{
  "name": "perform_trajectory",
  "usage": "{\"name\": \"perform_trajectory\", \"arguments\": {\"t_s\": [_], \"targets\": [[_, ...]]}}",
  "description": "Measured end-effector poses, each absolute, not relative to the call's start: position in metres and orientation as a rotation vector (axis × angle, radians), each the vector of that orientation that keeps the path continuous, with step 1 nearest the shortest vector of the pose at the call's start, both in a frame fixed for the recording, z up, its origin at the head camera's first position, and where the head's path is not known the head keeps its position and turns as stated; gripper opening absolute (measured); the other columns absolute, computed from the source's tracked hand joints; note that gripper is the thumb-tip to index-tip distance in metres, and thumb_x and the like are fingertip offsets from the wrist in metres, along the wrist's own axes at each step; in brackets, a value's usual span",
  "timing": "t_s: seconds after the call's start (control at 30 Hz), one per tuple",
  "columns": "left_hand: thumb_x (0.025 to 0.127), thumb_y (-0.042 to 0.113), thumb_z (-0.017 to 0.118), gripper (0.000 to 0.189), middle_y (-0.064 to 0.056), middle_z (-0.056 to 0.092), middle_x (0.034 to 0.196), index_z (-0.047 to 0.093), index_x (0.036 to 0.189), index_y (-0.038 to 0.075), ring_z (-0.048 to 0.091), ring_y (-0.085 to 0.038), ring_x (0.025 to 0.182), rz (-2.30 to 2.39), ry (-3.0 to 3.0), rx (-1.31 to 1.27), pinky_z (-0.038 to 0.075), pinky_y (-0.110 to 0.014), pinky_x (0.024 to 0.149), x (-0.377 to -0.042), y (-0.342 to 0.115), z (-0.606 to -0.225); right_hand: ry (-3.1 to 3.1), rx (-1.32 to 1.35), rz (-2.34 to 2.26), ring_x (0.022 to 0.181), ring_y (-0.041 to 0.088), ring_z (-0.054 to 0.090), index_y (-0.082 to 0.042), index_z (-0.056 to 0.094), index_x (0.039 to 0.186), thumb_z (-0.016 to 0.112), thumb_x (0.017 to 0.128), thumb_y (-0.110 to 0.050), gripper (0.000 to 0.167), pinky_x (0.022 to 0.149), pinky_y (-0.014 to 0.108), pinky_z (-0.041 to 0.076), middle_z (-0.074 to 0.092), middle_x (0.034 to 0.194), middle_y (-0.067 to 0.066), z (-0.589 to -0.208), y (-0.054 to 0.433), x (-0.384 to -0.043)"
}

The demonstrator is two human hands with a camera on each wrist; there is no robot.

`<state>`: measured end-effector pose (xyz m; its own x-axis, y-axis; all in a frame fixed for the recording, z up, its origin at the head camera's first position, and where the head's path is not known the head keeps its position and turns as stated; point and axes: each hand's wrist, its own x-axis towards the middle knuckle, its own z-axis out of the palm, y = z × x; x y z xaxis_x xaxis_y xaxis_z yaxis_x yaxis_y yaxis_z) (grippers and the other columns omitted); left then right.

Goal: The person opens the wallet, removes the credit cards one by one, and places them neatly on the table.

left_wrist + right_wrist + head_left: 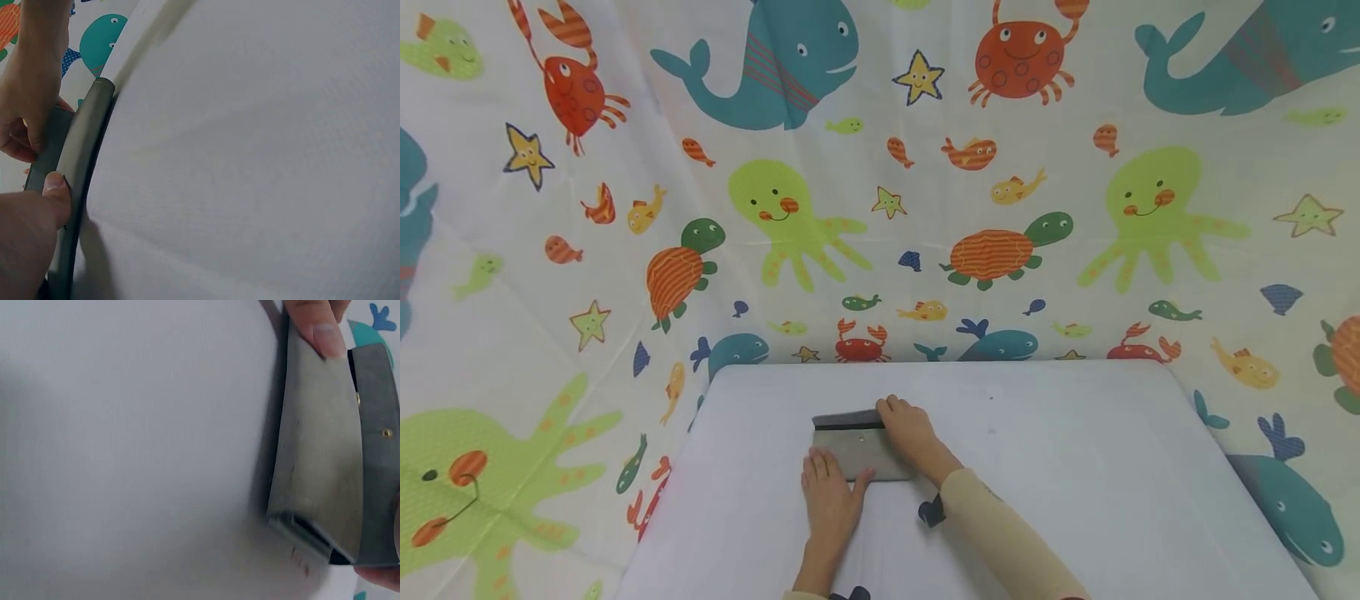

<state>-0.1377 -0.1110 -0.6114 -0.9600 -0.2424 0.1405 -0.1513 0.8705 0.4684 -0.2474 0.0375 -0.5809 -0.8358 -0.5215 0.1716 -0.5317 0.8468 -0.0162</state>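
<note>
A grey glasses case [853,454] lies on the white table with its flap [842,419] lifted away from the body on the far side. My left hand [831,500] rests on the case's near left corner, fingers extended and thumb along the front. At the far right end, my right hand [910,433] grips the flap between bent fingers and thumb. A gold snap [387,433] shows on the flap in the right wrist view. That view also reveals a folded end of the case; its inside is mostly hidden.
The white table [1075,483] extends around the case on all sides. Behind it and at both sides hangs a cloth [910,292] printed with sea animals. A dark wrist strap piece [932,511] sits by the right sleeve [1000,533].
</note>
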Motion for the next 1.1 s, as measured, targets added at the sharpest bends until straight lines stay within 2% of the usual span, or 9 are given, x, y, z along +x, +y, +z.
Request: {"name": "perform_trajectory", "arguments": {"t_s": [0.23,0.47,0.63,0.83,1.1], "targets": [[0.09,0.055,0.067,0.102,-0.044,0.022,0.155,0.03,0.144,-0.023,0.02,-0.056,0.148,-0.695,-2.88,0.316,0.022,-0.066,0.12,-0.139,-0.114,-0.613,-2.851,0.792,0.195,0.098,0.017,0.061,-0.011,0.056,0.122,0.066,0.097,-0.013,0.026,0.081,0.029,0.061,0.057,0.117,0.006,-0.591,0.054,-0.253],[0.089,0.053,0.068,0.1,-0.044,0.024,0.153,0.032,0.143,-0.024,0.023,-0.057,0.147,-0.692,-2.87,0.303,0.023,-0.066,0.119,-0.138,-0.112,-0.612,-2.871,0.758,0.176,0.117,0.024,0.057,-0.017,0.062,0.125,0.063,0.097,-0.011,0.028,0.092,0.036,0.059,0.055,0.133,0.007,-0.597,0.067,-0.255],[0.089,0.052,0.068,0.099,-0.046,0.025,0.152,0.033,0.141,-0.025,0.024,-0.058,0.146,-0.673,-2.872,0.289,0.024,-0.067,0.118,-0.138,-0.11,-0.61,-2.858,0.792,0.22,0.113,0.02,0.059,-0.017,0.064,0.129,0.062,0.097,-0.008,0.033,0.093,0.035,0.057,0.059,0.129,0.001,-0.6,0.077,-0.256],[0.09,0.051,0.068,0.099,-0.045,0.024,0.153,0.031,0.143,-0.024,0.023,-0.057,0.147,-0.676,-2.87,0.286,0.024,-0.066,0.119,-0.139,-0.11,-0.612,-2.849,0.775,0.229,0.11,0.017,0.062,-0.015,0.07,0.124,0.062,0.097,-0.01,0.029,0.092,0.034,0.057,0.068,0.127,-0.004,-0.607,0.083,-0.258],[0.091,0.052,0.066,0.099,-0.043,0.022,0.155,0.029,0.145,-0.023,0.021,-0.056,0.148,-0.693,-2.883,0.294,0.022,-0.065,0.12,-0.139,-0.112,-0.616,-2.77,0.768,0.33,0.101,0.019,0.064,-0.012,0.073,0.119,0.066,0.095,-0.012,0.025,0.087,0.032,0.058,0.073,0.12,-0.001,-0.608,0.083,-0.254]]}}
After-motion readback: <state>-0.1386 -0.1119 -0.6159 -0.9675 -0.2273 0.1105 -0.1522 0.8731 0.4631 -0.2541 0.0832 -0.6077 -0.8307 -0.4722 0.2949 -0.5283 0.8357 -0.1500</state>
